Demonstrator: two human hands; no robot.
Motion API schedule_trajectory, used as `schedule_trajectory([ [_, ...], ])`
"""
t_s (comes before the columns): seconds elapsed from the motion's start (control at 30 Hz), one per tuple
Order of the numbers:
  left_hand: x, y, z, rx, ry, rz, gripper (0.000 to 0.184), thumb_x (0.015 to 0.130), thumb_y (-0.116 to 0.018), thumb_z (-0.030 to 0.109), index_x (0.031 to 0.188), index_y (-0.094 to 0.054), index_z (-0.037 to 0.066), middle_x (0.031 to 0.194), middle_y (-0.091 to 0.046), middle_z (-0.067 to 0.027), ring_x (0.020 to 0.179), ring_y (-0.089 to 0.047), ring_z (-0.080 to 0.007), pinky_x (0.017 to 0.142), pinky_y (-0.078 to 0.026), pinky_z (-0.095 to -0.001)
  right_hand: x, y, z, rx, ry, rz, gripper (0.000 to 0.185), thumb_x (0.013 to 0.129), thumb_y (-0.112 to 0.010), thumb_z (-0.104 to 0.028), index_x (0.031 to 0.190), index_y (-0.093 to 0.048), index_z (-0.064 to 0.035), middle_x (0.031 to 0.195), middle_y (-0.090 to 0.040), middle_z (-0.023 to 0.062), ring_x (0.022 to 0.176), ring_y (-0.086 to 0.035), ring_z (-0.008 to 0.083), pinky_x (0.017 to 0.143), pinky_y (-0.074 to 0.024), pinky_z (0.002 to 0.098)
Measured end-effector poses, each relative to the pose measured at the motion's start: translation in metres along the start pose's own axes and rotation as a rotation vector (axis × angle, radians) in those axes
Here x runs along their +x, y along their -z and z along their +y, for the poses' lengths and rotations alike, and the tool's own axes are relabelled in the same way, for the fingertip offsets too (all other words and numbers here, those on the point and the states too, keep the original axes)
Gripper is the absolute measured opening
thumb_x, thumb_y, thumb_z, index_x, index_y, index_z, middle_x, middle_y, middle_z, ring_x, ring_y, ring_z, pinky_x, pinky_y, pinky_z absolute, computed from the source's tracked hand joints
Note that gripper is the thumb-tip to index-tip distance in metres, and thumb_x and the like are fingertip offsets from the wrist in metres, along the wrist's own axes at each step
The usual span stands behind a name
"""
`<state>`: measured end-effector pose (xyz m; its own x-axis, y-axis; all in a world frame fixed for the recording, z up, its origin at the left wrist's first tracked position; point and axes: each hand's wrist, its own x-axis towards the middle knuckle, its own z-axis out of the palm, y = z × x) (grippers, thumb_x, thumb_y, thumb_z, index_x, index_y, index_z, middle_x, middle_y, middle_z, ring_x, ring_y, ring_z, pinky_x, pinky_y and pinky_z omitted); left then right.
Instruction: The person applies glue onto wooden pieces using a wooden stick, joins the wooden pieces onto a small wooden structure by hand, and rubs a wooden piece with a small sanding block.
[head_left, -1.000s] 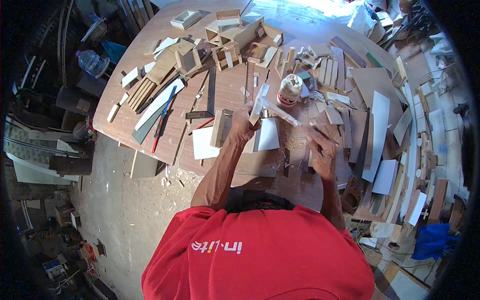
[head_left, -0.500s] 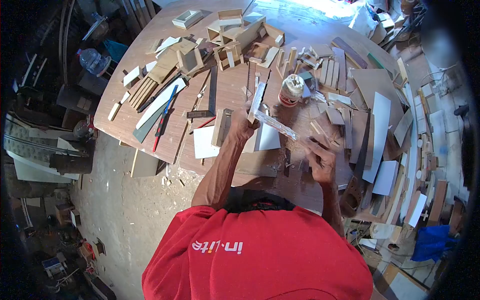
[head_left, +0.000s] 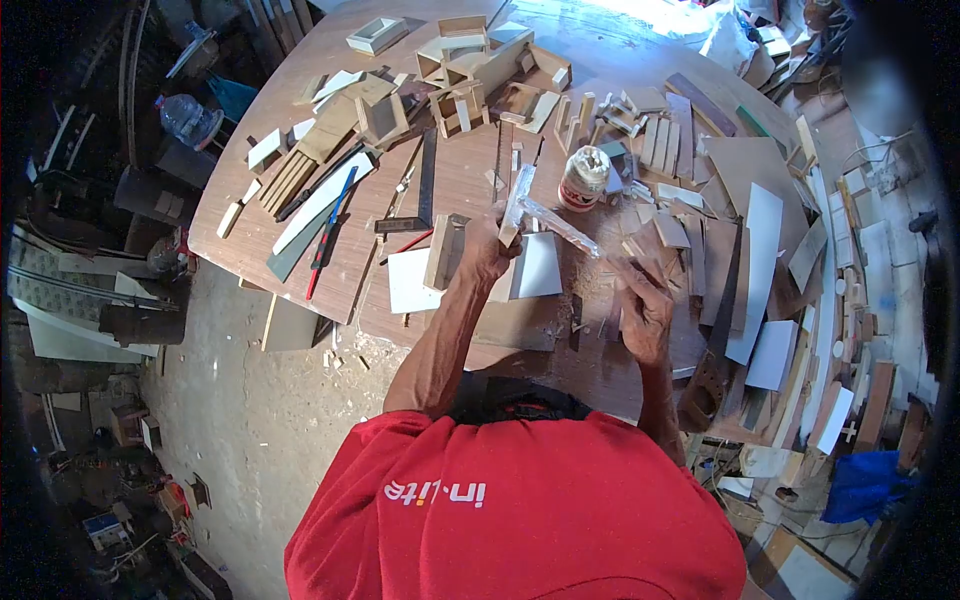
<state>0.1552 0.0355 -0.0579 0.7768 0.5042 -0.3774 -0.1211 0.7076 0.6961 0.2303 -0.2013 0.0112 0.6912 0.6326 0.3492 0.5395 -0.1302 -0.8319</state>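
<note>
Over the table (head_left: 370, 290), a white-smeared wooden piece (head_left: 517, 205) is gripped by the left hand (head_left: 492, 250), apparently to keep its face exposed. Whether the pale strip (head_left: 562, 229) is held by the curled right hand (head_left: 646, 308) cannot be told. A jar (head_left: 582, 182) is stood nearby, seemingly for easy reach.

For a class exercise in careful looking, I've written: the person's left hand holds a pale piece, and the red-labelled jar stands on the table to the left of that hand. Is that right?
Not quite: in the head view, the red-labelled jar stands on the table to the right of the left hand, which does hold a pale piece.
</note>
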Motion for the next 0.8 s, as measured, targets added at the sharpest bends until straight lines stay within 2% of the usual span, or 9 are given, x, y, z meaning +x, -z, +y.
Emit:
schedule_trajectory([
  [0.13, -0.002, -0.004, 0.003, 0.024, 0.031, 0.044, 0.017, 0.088, -0.053, 0.018, 0.097, -0.059, 0.004, 0.062, -0.044, 0.0022, 0.047, -0.04, -0.0076, 0.04, -0.031, -0.0223, -0.001, 0.004, -0.001, -0.034, 0.08, -0.054, 0.026, 0.086, -0.057, 0.002, 0.11, -0.066, -0.0001, 0.099, -0.059, 0.0105, 0.091, -0.056, 0.0205, 0.079, -0.0423, 0.0271],
  [0.2, -0.004, -0.009, 0.004, 0.039, 0.027, 0.108, 0.019, 0.089, -0.053, 0.018, 0.098, -0.061, 0.003, 0.061, -0.043, 0.0026, 0.046, -0.04, -0.0079, 0.04, -0.032, -0.0231, 0.001, 0.004, -0.003, -0.028, 0.095, 0.003, 0.028, 0.082, -0.059, 0.003, 0.109, -0.066, -0.0031, 0.096, -0.059, 0.0146, 0.089, -0.059, 0.0274, 0.076, -0.0456, 0.0328],
  [0.33, -0.008, -0.02, 0.007, -0.009, 0.049, 0.186, 0.018, 0.089, -0.052, 0.017, 0.097, -0.062, 0.004, 0.061, -0.045, 0.0021, 0.047, -0.042, -0.0082, 0.039, -0.032, -0.0238, 0.007, 0.01, -0.005, -0.168, 0.195, -0.068, 0.035, 0.078, -0.06, 0.005, 0.11, -0.067, -0.0059, 0.095, -0.057, 0.0139, 0.085, -0.057, 0.0284, 0.074, -0.0462, 0.0346],
  [0.4, -0.004, -0.015, 0.001, 0.1, 0.042, 0.26, 0.02, 0.091, -0.05, 0.02, 0.096, -0.064, 0.007, 0.079, -0.062, -0.003, 0.052, -0.052, -0.0127, 0.039, -0.034, -0.0226, 0.013, 0.01, -0.012, -0.288, 0.29, -0.051, 0.041, 0.074, -0.06, 0.006, 0.111, -0.067, -0.0087, 0.092, -0.056, 0.0123, 0.082, -0.056, 0.029, 0.072, -0.0466, 0.0365],
  [0.53, -0.002, -0.012, -0.006, 0.097, 0.105, 0.231, 0.019, 0.09, -0.052, 0.021, 0.096, -0.064, 0.008, 0.079, -0.062, -0.0027, 0.054, -0.054, -0.0132, 0.042, -0.037, -0.0256, 0.03, -0.005, -0.026, -0.341, 0.277, -0.06, 0.041, 0.074, -0.06, 0.006, 0.111, -0.068, -0.0096, 0.088, -0.054, 0.0107, 0.079, -0.055, 0.0295, 0.07, -0.0469, 0.0371],
  [0.6, -0.006, -0.016, -0.005, 0.022, 0.078, 0.109, 0.021, 0.095, -0.05, 0.023, 0.094, -0.063, 0.006, 0.065, -0.053, 0.0009, 0.046, -0.045, -0.0094, 0.037, -0.031, -0.0247, 0.039, -0.011, -0.025, -0.357, 0.329, 0.04, 0.038, 0.077, -0.058, 0.007, 0.112, -0.066, -0.0047, 0.086, -0.052, 0.0084, 0.075, -0.052, 0.0218, 0.064, -0.0404, 0.0292],
  [0.63, -0.008, -0.018, -0.002, 0.022, 0.077, 0.111, 0.021, 0.095, -0.05, 0.023, 0.094, -0.063, 0.006, 0.065, -0.053, 0.0009, 0.046, -0.045, -0.0094, 0.037, -0.031, -0.0247, 0.04, -0.012, -0.026, -0.356, 0.331, 0.04, 0.038, 0.077, -0.058, 0.007, 0.112, -0.066, -0.0047, 0.086, -0.052, 0.0084, 0.075, -0.052, 0.0218, 0.064, -0.0404, 0.0292],
  [0.7, -0.011, -0.023, 0.003, 0.005, 0.109, 0.22, 0.023, 0.096, -0.05, 0.025, 0.094, -0.063, 0.007, 0.065, -0.053, 0.0015, 0.045, -0.044, -0.0091, 0.037, -0.031, -0.024, 0.04, -0.011, -0.029, -0.052, 0.048, 0.063, 0.032, 0.084, -0.057, 0.003, 0.114, -0.065, -0.0044, 0.085, -0.052, 0.0056, 0.073, -0.049, 0.0159, 0.062, -0.0381, 0.027],
  [0.8, 0.0, -0.009, -0.003, -0.029, 0.068, 0.186, 0.019, 0.091, -0.054, 0.022, 0.094, -0.064, 0.006, 0.076, -0.061, -0.0016, 0.056, -0.055, -0.011, 0.041, -0.039, -0.0261, 0.03, -0.01, -0.012, 0.005, 0.023, 0.054, 0.028, 0.088, -0.057, -0.002, 0.115, -0.065, -0.0042, 0.088, -0.054, 0.0037, 0.072, -0.047, 0.0112, 0.062, -0.0367, 0.0249],
])
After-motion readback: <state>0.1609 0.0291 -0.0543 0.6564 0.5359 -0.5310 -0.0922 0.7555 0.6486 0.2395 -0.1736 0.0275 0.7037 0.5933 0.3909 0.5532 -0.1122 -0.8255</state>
